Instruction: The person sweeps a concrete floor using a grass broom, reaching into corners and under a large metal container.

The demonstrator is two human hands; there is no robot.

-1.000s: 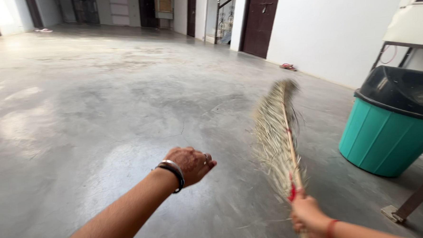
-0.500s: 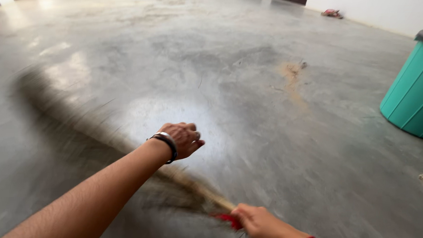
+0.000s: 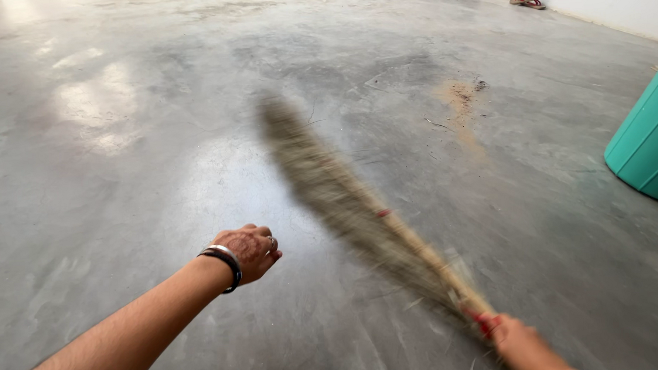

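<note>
The broom (image 3: pixel 344 199) now points up and away across the floor (image 3: pixel 122 179), its blurred bristle end near the middle of the view, whereas half a second ago it lay swept far out to the left under the left forearm. The right hand (image 3: pixel 517 339), its grip apparently closed on the handle, sits further right, and the left hand (image 3: pixel 249 251) hangs lower and leftward.
</note>
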